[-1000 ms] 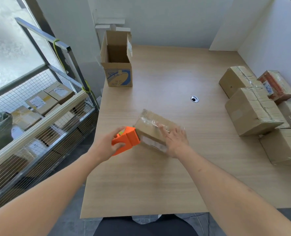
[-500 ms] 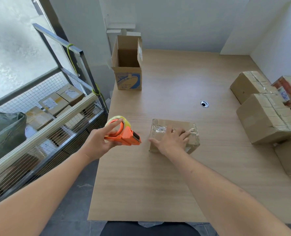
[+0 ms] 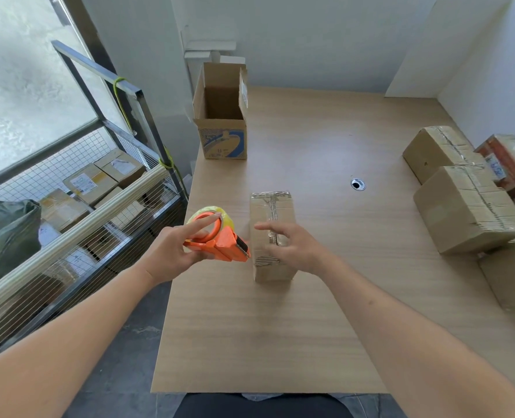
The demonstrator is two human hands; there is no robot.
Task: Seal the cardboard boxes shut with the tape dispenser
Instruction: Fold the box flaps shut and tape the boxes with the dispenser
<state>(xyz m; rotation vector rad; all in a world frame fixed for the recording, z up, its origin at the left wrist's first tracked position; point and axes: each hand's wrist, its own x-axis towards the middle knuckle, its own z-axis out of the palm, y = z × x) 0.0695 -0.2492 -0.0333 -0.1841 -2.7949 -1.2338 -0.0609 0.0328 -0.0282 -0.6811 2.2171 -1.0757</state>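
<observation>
A small brown cardboard box (image 3: pixel 270 212) lies on the wooden table (image 3: pixel 280 327), its long side pointing away from me, with clear tape along its top seam. My left hand (image 3: pixel 171 251) grips an orange tape dispenser (image 3: pixel 220 241) carrying a yellowish roll, just left of the box's near end. My right hand (image 3: pixel 295 244) hovers with fingers spread over the near half of the box, touching or nearly touching its top.
An open box with blue print (image 3: pixel 221 116) stands at the table's far left. Several taped boxes (image 3: pixel 464 206) are piled along the right edge. A cable hole (image 3: pixel 358 184) sits mid-table. A wire cage cart (image 3: pixel 78 212) with parcels stands to the left.
The box has been turned about a quarter turn, so its long side now points away from me. My right hand's fingers have spread apart over it. The dispenser has shifted slightly toward the box.
</observation>
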